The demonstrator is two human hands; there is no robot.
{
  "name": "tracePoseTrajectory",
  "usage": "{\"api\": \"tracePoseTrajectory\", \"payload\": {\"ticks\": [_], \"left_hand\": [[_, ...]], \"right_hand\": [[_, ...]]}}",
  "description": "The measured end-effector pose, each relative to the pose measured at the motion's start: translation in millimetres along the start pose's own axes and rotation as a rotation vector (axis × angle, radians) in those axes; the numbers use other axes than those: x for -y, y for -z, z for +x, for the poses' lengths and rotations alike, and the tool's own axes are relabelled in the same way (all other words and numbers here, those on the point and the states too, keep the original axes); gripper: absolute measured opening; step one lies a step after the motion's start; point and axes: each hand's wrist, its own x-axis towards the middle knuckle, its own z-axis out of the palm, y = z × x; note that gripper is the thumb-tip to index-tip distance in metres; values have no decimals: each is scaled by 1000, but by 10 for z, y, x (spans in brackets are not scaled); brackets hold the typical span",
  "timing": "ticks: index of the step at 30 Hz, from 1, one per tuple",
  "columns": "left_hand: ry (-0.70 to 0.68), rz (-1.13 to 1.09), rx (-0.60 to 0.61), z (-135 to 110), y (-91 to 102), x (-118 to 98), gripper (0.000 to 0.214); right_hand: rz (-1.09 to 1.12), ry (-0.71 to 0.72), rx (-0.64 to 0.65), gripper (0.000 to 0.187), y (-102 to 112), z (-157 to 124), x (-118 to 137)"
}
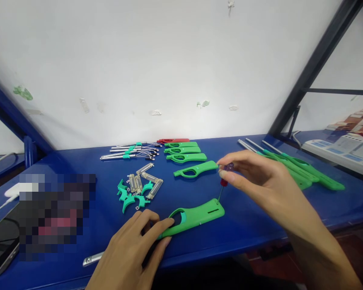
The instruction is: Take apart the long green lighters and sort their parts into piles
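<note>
My left hand (133, 249) presses its fingers down on the near end of a green plastic lighter handle (196, 217) lying on the blue table (254, 225). Pinched in the fingertips of my right hand (248, 177) is a small red-handled screwdriver (224, 181), held upright with its thin tip touching the far end of that handle. A metal tube end (92, 259) shows just left of my left wrist.
Behind lie more green handle shells (181, 151), a red one (172, 140), metal tubes with wires (130, 152), clear tanks and green triggers (137, 187). Assembled green lighters (293, 167) lie to the right. A power strip (339, 151), a phone (1, 245) and a blurred patch sit at the sides.
</note>
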Motion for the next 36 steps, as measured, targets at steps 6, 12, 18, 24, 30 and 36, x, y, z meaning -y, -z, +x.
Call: {"api": "tracePoseTrajectory", "payload": {"ticks": [6, 12, 18, 24, 30, 36], "left_hand": [[10, -7, 7, -16, 15, -4, 34], [8, 5, 12, -21, -2, 19, 34], [13, 16, 17, -17, -8, 16, 34], [3, 6, 10, -38, -4, 20, 34], [4, 14, 7, -22, -23, 32, 34], [8, 19, 7, -18, -14, 31, 34]], "right_hand": [[6, -6, 2, 15, -8, 8, -10], [-15, -17, 42, 21, 4, -9, 5], [-34, -4, 44, 14, 7, 3, -11], [-20, -33, 76, 20, 4, -3, -5], [32, -26, 12, 28, -9, -6, -1], [-16, 13, 34, 17, -17, -2, 14]]}}
